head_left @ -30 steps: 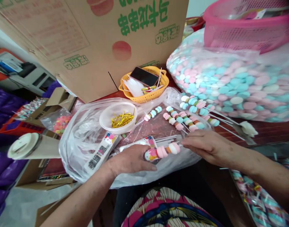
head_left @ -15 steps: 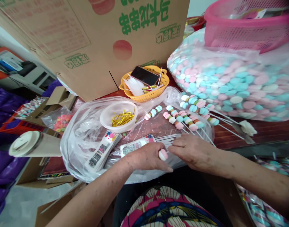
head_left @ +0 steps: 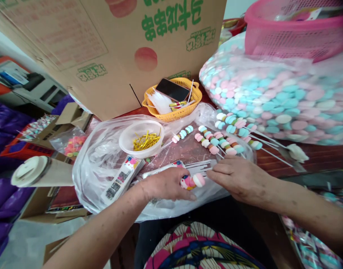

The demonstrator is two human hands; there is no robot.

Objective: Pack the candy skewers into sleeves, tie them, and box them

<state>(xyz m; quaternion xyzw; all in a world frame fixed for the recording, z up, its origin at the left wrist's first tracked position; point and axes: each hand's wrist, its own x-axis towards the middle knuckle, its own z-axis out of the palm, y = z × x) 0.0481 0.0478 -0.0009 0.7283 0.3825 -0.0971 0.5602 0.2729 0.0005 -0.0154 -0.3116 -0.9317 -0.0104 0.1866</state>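
Left hand (head_left: 167, 184) is closing around a candy skewer (head_left: 192, 181), its pink and white pieces showing past the thumb, just above the near edge of the plastic sheet (head_left: 98, 157). Right hand (head_left: 240, 178) is lying palm down beside it, fingers loosely extended and touching the stick end; whether it is pinching the stick cannot be told. Finished skewers (head_left: 216, 141) are lying behind the hands. White bowl (head_left: 140, 139) is holding gold twist ties. Yellow basket (head_left: 171, 99) is carrying a phone. Bagged candy discs (head_left: 275, 97) are sitting at right.
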